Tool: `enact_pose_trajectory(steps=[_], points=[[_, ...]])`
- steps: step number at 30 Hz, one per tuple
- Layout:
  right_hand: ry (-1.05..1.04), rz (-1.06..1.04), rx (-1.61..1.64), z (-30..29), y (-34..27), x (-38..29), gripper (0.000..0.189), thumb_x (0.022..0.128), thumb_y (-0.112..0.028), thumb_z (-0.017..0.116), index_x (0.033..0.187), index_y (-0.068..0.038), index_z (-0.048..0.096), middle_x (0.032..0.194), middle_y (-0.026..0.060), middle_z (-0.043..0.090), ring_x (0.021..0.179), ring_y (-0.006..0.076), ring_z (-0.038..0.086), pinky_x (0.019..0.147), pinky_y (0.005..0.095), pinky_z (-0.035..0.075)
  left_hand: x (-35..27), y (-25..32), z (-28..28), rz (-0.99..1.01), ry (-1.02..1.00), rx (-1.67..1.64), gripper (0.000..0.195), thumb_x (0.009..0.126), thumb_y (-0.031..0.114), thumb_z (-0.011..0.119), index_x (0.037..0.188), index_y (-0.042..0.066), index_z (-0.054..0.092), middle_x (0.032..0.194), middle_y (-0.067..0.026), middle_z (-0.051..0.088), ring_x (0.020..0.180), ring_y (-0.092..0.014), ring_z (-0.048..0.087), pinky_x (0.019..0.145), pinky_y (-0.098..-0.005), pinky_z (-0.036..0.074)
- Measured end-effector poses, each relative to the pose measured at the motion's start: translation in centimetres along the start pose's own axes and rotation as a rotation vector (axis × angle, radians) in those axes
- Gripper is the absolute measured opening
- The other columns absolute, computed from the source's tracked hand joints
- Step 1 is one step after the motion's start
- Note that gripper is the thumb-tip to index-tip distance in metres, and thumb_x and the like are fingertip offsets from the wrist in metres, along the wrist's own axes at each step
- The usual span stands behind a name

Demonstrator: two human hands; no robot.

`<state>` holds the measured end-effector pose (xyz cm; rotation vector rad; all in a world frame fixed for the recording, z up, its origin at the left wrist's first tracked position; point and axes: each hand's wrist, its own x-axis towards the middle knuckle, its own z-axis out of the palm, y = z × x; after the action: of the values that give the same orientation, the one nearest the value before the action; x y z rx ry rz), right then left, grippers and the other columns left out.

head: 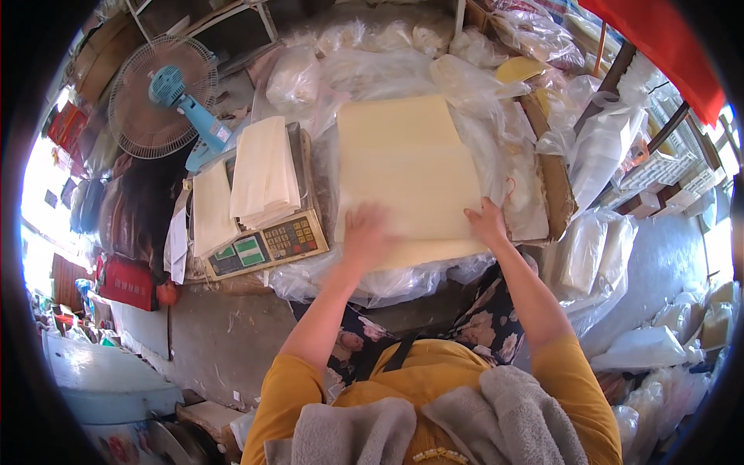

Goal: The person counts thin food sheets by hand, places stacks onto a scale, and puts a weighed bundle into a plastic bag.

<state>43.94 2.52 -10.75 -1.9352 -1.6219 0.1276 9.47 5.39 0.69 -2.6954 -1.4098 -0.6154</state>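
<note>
A pale cream sheet [407,174] lies over another sheet [442,251] of the same colour, whose edge shows along the near side. My left hand [369,235], blurred, rests palm down on or just over the top sheet's near left part. At its right edge, my right hand [488,224] touches the sheet with thumb and finger; whether it pinches it is unclear. Left of the sheets, a folded stack of cream sheets [264,174] lies on a digital weighing scale [290,238]. Another folded bundle [214,209] lies beside that stack.
Clear plastic sheeting [372,290] covers the work surface beneath the sheets. A blue electric fan [197,122] stands at the back left. A torn cardboard box edge [555,192] rises on the right, beside plastic-wrapped bundles [593,256]. Filled plastic bags [349,38] line the back.
</note>
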Motion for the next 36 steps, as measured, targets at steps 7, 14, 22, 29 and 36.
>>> enact_pose_trajectory(steps=[7, 14, 22, 29, 36], points=[[0.013, 0.062, 0.036, -7.8, -11.1, -3.9, 0.038, 0.086, -0.020, 0.064, 0.118, -0.002, 0.055, 0.102, 0.0194, 0.066, 0.094, 0.0301, 0.065, 0.077, 0.0377, 0.052, -0.5, -0.8, 2.4, 0.072, -0.139, 0.049, 0.049, 0.084, 0.027, 0.061, 0.130, 0.012, 0.051, 0.131, -0.0177, 0.050, 0.125, -0.036, 0.044, 0.105, -0.0507, 0.033], [0.026, 0.738, 1.701, -6.3, -14.8, -2.7, 0.030, 0.091, -0.015, 0.060, 0.118, -0.003, 0.058, 0.105, 0.0154, 0.066, 0.091, 0.0273, 0.068, 0.078, 0.0373, 0.057, 0.5, 1.7, 0.2, -0.037, -0.516, -0.053, 0.055, 0.081, 0.013, 0.057, 0.135, 0.010, 0.044, 0.127, -0.0182, 0.053, 0.121, -0.034, 0.048, 0.101, -0.0435, 0.039], [-0.186, -0.531, 0.528, -18.8, -23.1, -0.1, 0.036, 0.082, -0.001, 0.063, 0.118, -0.002, 0.062, 0.122, 0.0123, 0.062, 0.118, 0.0311, 0.055, 0.100, 0.0395, 0.045, -4.0, -0.5, -0.8, -0.024, 0.190, -0.332, 0.067, 0.085, 0.019, 0.066, 0.141, 0.001, 0.034, 0.143, -0.0198, 0.040, 0.133, -0.029, 0.039, 0.109, -0.0373, 0.033], [-0.510, -0.567, 0.564, -8.8, -10.6, -4.8, 0.036, 0.078, 0.001, 0.067, 0.113, -0.007, 0.067, 0.120, 0.0104, 0.064, 0.121, 0.0304, 0.053, 0.103, 0.0401, 0.041, -5.4, -3.0, -2.2, -0.096, 0.311, -0.732, 0.066, 0.082, 0.025, 0.071, 0.139, 0.005, 0.042, 0.145, -0.0169, 0.039, 0.138, -0.030, 0.031, 0.112, -0.0420, 0.027], [-0.540, -0.011, 0.590, -7.4, -9.1, -2.8, 0.032, 0.082, -0.017, 0.070, 0.110, -0.003, 0.065, 0.105, 0.0107, 0.069, 0.099, 0.0211, 0.064, 0.088, 0.0330, 0.048, -5.0, -3.7, -2.0, 0.010, -0.221, -0.689, 0.033, 0.078, 0.025, 0.069, 0.108, 0.010, 0.067, 0.115, -0.0096, 0.064, 0.120, -0.028, 0.051, 0.109, -0.0460, 0.030]])
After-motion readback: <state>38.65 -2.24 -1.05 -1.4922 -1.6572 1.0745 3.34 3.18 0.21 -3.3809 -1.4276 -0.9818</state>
